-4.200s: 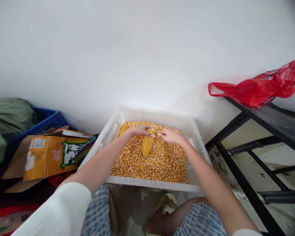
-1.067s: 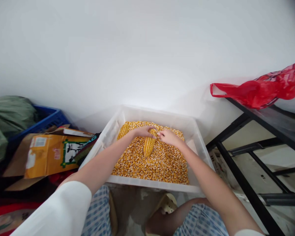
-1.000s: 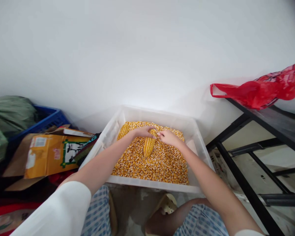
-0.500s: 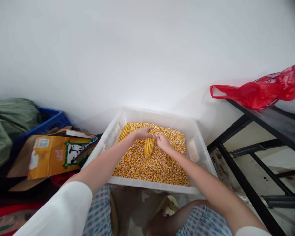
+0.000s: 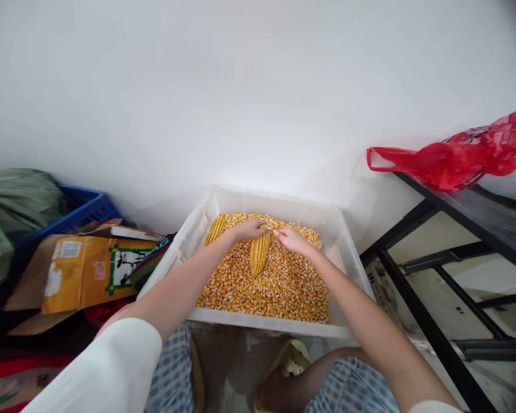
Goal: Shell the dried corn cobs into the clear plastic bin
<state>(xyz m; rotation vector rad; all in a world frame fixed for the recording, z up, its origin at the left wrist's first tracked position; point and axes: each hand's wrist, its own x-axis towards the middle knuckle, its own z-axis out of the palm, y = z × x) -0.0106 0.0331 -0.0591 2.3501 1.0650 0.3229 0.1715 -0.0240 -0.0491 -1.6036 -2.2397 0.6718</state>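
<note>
An ear of yellow corn (image 5: 260, 255) lies tilted over loose kernels (image 5: 258, 298) in a whitish plastic tub (image 5: 275, 327), its narrow end pointing towards me. My left hand (image 5: 248, 229) is closed around its far end from the left, fingers over the top. From the right, my right hand (image 5: 293, 240) is closed in a pinch at that same far end, thumb and fingertips beside the left fingertips. Whether a kernel sits between them is too small to tell. A second ear of corn (image 5: 215, 230) rests at the tub's left side, partly behind my left forearm.
Left of the tub are an orange cardboard box (image 5: 83, 272), a blue crate (image 5: 83, 209) and a green sack (image 5: 21, 203). A black metal frame (image 5: 417, 310) stands at the right, with a red plastic bag (image 5: 447, 163) on top. A white wall (image 5: 258, 103) rises behind.
My right hand has shifted slightly to the right, its wrist turned flatter. My left hand stays on the ear of corn. The whole view has moved a little.
</note>
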